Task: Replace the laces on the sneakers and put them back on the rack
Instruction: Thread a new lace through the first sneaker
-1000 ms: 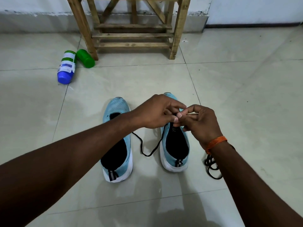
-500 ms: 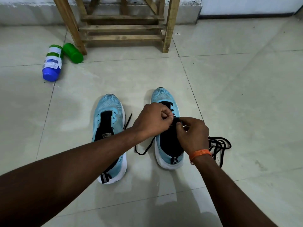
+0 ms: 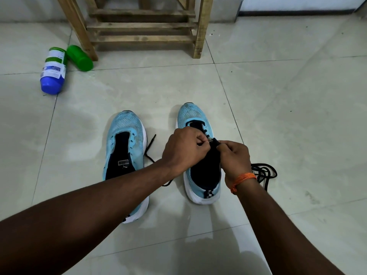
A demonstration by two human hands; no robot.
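Pale-blue mesh sneakers stand on grey floor tiles near a slatted wooden rack, and over the right-hand sneaker the left hand and right hand pinch a black cord lace at an eyelet, so threading seems under way, with drawing the tip through likely next.

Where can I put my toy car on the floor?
Free: the wide tiles right of the lace pile; the strip between the wooden rack and the sneakers' toes; the tiles between the left sneaker and the bottles. Crowded: between the sneakers, where the black lace trails, and at the right sneaker, where the left hand and right hand pinch it.
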